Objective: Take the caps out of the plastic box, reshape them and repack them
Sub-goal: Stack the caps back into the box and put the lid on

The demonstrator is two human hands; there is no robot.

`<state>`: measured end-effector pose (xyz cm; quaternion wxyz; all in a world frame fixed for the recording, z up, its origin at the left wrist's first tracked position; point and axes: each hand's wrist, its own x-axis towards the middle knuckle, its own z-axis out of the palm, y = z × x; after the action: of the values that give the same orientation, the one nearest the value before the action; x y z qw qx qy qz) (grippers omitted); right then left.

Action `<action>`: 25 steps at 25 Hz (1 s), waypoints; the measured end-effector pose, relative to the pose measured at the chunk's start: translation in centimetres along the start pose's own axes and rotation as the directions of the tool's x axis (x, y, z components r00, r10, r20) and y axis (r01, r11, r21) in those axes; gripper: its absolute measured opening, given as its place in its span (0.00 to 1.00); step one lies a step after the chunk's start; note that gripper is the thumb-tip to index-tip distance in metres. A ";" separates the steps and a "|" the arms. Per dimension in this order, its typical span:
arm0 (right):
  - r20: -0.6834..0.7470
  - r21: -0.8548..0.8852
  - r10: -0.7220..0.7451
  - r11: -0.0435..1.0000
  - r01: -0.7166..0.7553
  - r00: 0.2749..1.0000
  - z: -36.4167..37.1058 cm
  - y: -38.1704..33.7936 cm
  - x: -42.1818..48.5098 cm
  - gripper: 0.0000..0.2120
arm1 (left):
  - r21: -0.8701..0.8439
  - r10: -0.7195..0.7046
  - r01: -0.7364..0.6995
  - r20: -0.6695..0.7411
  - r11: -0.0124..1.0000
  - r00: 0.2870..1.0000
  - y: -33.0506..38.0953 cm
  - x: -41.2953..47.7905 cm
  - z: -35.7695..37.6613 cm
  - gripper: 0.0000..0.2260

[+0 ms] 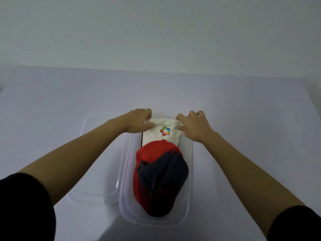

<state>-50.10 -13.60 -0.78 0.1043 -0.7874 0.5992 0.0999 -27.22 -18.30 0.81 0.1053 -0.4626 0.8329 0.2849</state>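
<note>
The left hand [139, 121] and the right hand [193, 127] each pinch a far corner of the white cap [165, 136], which lies in the plastic box [189, 171] near the front edge of the table [52, 101].

Near end of white cap [165, 136] under red cap [151, 151], itself largely under dark cap [166, 173]
</note>
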 end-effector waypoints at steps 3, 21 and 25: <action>0.127 -0.088 0.089 0.993 -0.079 0.988 -0.7 -1.3 0.9 0.12 | 0.168 -0.081 0.079 0.001 0.983 0.997 -0.5 0.2 -0.4 0.11; 0.261 0.236 -0.031 0.971 -0.033 0.965 0.6 -2.7 -5.9 0.21 | -0.260 -0.173 0.192 0.094 0.946 0.980 1.0 -6.7 3.5 0.05; 0.147 0.249 0.071 0.963 -0.106 0.987 -0.3 -2.1 -5.2 0.23 | -0.301 -0.244 0.227 -0.019 0.926 0.970 0.9 -6.2 2.7 0.08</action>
<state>-49.37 -8.36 1.08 0.2412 -0.7311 0.6332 0.0800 -24.82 -11.94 1.69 0.0448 -0.5777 0.7218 0.3785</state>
